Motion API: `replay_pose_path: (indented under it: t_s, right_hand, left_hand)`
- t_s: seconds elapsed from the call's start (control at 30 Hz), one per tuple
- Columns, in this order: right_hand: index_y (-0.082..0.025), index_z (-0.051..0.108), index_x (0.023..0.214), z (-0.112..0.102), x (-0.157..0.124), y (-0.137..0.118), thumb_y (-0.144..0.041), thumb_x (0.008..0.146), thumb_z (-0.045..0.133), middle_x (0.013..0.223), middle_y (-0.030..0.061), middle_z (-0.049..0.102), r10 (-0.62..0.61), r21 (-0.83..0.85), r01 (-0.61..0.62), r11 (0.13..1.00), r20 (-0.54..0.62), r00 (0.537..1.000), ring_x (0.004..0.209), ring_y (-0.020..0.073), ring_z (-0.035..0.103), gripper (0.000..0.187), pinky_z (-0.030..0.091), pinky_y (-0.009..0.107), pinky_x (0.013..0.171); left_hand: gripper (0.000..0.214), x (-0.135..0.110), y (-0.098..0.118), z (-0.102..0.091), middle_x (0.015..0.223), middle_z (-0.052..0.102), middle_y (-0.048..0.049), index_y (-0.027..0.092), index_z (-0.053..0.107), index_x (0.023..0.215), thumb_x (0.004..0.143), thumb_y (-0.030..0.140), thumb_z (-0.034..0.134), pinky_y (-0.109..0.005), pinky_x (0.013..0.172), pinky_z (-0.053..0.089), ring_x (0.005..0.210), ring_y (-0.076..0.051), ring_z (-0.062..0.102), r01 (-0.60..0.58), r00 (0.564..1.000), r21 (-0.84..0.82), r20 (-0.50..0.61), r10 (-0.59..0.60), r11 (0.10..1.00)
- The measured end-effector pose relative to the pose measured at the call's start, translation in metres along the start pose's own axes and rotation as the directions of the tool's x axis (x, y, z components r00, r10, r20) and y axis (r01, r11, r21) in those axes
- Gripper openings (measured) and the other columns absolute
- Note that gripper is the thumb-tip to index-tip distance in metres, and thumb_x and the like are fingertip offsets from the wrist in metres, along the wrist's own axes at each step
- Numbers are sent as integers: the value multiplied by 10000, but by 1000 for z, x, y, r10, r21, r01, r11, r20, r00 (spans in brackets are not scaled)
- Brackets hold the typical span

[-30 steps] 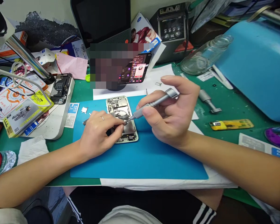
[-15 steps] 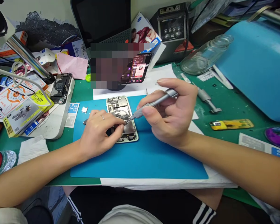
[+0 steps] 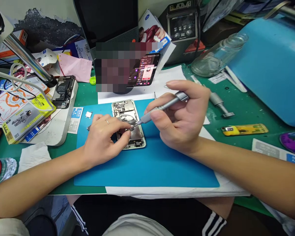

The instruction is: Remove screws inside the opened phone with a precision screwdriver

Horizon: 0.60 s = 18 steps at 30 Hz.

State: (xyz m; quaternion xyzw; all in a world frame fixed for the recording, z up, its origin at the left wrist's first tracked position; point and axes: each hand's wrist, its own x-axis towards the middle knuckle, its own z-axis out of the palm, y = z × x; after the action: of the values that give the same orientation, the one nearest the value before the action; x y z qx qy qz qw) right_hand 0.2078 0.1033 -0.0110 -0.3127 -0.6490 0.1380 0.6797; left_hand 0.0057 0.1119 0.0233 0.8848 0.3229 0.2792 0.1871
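Note:
An opened phone (image 3: pixel 137 133) with its inner parts bare lies on the blue mat (image 3: pixel 147 170). Over its left side, my left hand (image 3: pixel 104 132) has thumb and index finger pinched together on a small part too tiny to name. My right hand (image 3: pixel 180 118) grips a grey precision screwdriver (image 3: pixel 159 109) between thumb and fingers. The screwdriver slants down to the left, its tip at the fingertips of my left hand, above the phone. A small metal plate (image 3: pixel 88 114) rests on the mat left of the phone.
A lit phone (image 3: pixel 145 70) stands behind the mat. At the left are another opened phone (image 3: pixel 63 91) and a battery box (image 3: pixel 27 119). To the right lie a glass jar (image 3: pixel 218 55), a second grey tool (image 3: pixel 218 103) and a yellow cutter (image 3: pixel 244 129).
Both hands stay almost where they were, with the screwdriver tip still at my left fingertips. The whole view has shifted very slightly.

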Motion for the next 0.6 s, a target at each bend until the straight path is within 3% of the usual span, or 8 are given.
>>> replay_pose_path:
  t_s: [0.2,0.37,0.6]
  right_hand:
    - [-311,511,1344,0,0,1,-214,895,679,1023,-3,605,-4,-24,4,1000,18,1000,658,96,656,489,629,286,663]
    - [-350,518,1347,0,0,2,-203,885,689,1207,19,566,-21,-15,21,1000,17,1000,689,98,669,514,640,298,655]
    - [-355,516,1350,0,0,0,-202,885,674,1215,11,545,-2,-38,3,999,25,1000,695,92,671,514,647,289,650]
  left_hand:
    - [92,0,0,0,783,735,30,201,696,878,926,214,619,-366,760,338,731,-141,616,12,1000,10,5,-12,1000]
    - [127,1,0,0,785,744,22,211,691,865,943,225,592,-366,754,337,726,-147,625,17,1000,14,21,-17,1000]
    - [119,2,1,0,774,737,21,212,687,863,940,237,600,-367,752,343,729,-146,625,23,999,7,33,-23,1000]
